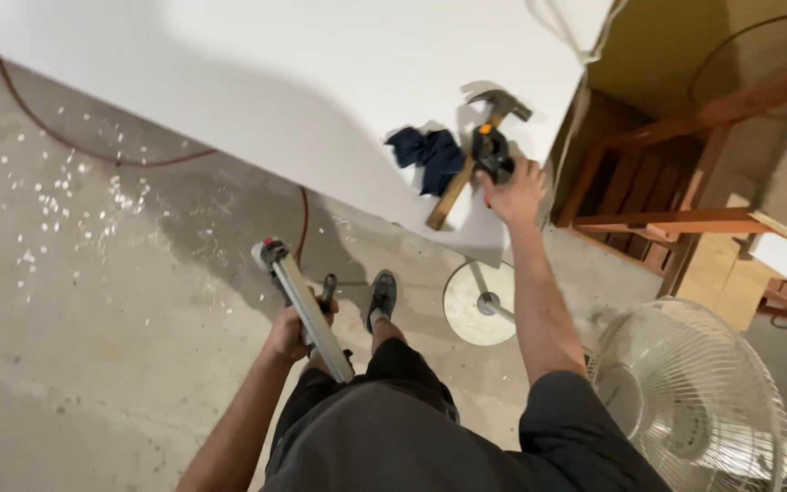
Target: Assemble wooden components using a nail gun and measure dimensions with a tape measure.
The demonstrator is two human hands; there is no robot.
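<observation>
Head view: your left hand [295, 330] is clenched around a caulking gun [301, 305], nozzle toward 11 o'clock. Your right hand [514, 189] is closed on a black-orange tool [491, 150] on the white board [321, 82], touching the hammer [472, 164]; the dark cloth [430, 155] sits at its 9 o'clock.

— What lies on the board [302, 82]?
— A hammer [471, 164], with a cloth [430, 157] just left of it. The right hand [514, 189] holds a tool [492, 150] on the hammer.
— And lower down?
— The left hand [295, 330] holds a caulk gun [304, 310] over the floor [75, 301]; a fan [694, 401] stands at right, and a chair [658, 191] is behind it.
</observation>
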